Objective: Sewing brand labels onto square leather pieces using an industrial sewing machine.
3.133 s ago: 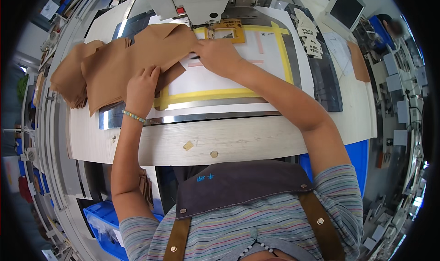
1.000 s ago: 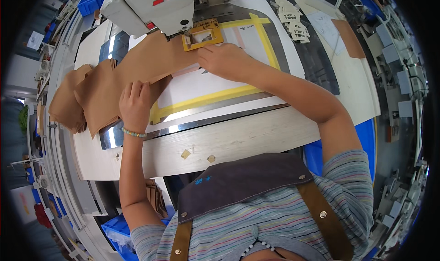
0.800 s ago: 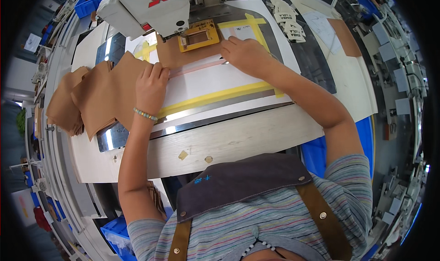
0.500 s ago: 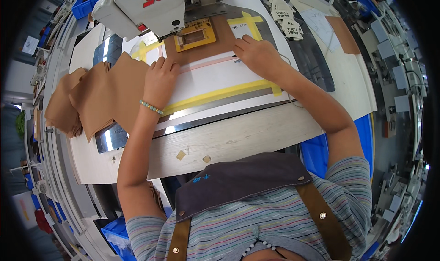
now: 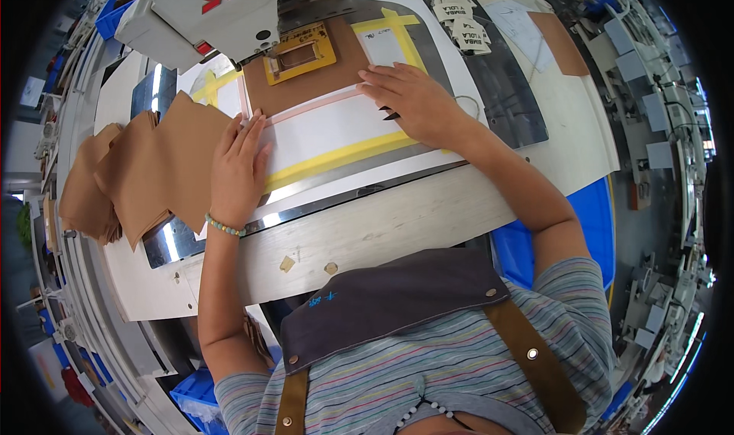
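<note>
A brown flat piece (image 5: 348,68) lies on a white template sheet (image 5: 313,133) with pink strips and yellow tape, under a yellow frame (image 5: 302,72) by the needle. My left hand (image 5: 238,167) rests with extended fingers at the piece's lower-left corner. My right hand (image 5: 417,106) lies at its lower-right edge, fingertips on or beside it, and holds a small black pointed tool (image 5: 391,115) mostly hidden beneath the fingers. A fanned stack of brown pieces (image 5: 134,190) lies left of my left hand.
A white sewing machine head (image 5: 191,26) overhangs the template. White printed labels (image 5: 466,30), a paper drawing (image 5: 512,30) and a brown sheet (image 5: 560,43) lie at the back right. Blue bins (image 5: 589,236) sit below the pale tabletop (image 5: 382,213), right and left.
A brown piece has moved rightward off the stack to lie under the yellow frame. My right hand has shifted right; my left hand's fingers have straightened at the piece's corner.
</note>
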A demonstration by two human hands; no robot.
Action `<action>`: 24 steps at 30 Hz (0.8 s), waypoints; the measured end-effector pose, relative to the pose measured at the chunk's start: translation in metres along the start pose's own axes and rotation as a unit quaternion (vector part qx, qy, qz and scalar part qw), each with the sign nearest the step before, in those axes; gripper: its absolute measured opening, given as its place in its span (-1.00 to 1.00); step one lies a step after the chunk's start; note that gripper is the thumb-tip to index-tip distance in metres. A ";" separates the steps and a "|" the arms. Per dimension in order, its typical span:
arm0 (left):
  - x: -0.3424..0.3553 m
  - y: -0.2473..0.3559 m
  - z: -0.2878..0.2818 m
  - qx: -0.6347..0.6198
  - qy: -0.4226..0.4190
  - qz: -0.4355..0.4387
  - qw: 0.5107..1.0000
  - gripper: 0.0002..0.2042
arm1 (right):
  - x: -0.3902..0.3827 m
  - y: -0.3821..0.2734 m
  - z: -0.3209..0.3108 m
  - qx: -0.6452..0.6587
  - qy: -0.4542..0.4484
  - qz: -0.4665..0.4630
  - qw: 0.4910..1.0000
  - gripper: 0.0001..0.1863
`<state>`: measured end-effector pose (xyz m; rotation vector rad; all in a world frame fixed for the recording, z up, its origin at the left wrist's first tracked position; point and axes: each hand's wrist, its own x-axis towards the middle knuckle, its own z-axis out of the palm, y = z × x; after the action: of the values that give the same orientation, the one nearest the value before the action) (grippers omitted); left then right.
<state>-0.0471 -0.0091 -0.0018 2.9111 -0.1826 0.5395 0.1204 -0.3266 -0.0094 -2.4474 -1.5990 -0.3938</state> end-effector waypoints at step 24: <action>-0.004 -0.001 -0.008 0.012 0.046 0.010 0.999 -0.58 | 0.002 -0.004 0.000 0.032 0.014 -0.023 0.999 -0.52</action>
<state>-0.0535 -0.0067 0.0041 2.9022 -0.1937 0.6807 0.1177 -0.3238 -0.0087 -2.3528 -1.6322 -0.3770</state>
